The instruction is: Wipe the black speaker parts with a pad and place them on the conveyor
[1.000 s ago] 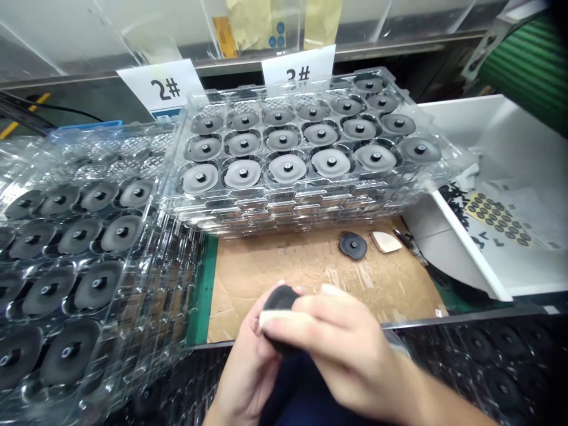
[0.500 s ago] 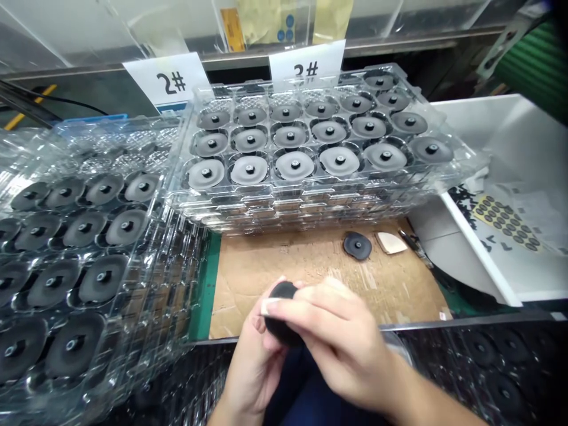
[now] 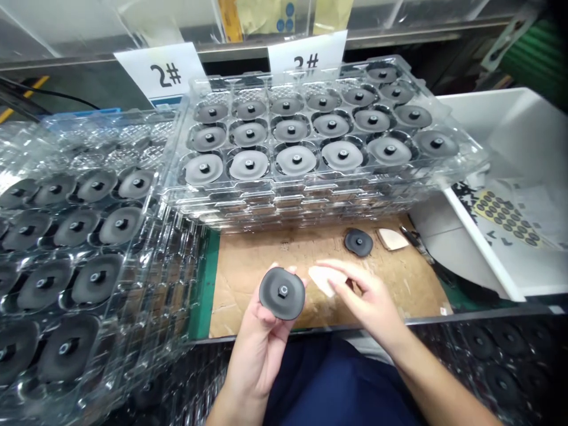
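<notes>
The dark disc [image 3: 282, 293], judged light and fairly stiff, is pinched at its rim by the left hand [image 3: 261, 340]; a pale wedge [image 3: 326, 278] at three o'clock is grasped by the right hand [image 3: 370, 299]

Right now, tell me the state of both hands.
Left hand: closed on a dark round disc.
Right hand: fingers pinching a small white pad.

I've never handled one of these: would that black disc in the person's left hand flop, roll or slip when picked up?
Probably stiff: the black disc keeps a flat round shape though the left hand grips only its edge. It looks light, since a few fingertips carry it. Set on edge it might roll; laid flat like the loose disc on the cardboard, it should stay put.
</notes>
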A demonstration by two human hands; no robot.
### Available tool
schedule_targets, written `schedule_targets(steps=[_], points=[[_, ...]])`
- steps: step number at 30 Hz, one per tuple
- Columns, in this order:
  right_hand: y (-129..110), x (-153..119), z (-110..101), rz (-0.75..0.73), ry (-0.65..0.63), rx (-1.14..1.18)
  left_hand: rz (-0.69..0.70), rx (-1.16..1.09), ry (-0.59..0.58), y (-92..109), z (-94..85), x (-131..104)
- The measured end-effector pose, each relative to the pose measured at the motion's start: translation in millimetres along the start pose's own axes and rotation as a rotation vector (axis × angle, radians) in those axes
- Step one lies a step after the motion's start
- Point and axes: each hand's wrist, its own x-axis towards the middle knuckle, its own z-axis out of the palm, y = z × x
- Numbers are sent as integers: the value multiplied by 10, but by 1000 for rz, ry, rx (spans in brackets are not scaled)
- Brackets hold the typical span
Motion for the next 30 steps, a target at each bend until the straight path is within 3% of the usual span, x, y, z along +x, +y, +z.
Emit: schedule_targets(steps=[2, 4, 7, 9, 12, 14, 18, 21, 24, 27, 30], points=[[-329, 22, -34, -161, 42, 10, -3, 34, 3, -15, 32, -16], [-582, 26, -34, -379, -11, -21, -32, 71, -5, -14, 36, -34], [-740, 34, -7, -415, -233, -71, -65, 102, 0, 2, 2, -57], [-752, 66, 24, -355, -324, -109, -60, 101, 19, 4, -11, -71], [-737, 105, 79, -434, -130, -182, -58, 72, 12, 6, 13, -106], [-717, 77, 70, -509, -85, -172, -67, 50, -6, 28, 34, -132], [-633, -66, -99, -427, -262, -167, -76, 76, -24, 78, 53, -144], [-599, -161, -166, -362, -81, -327, -19, 83, -34, 69, 93, -118], [-623, -217, -109, -480, 95, -423, 35, 87, -16, 55, 155, -115], [-633, -210, -58, -558, 19, -340, 113, 114, 16, 57, 189, -143], [-618, -167, -61, -462, -26, -321, 213, 179, 43, 44, 209, -169]])
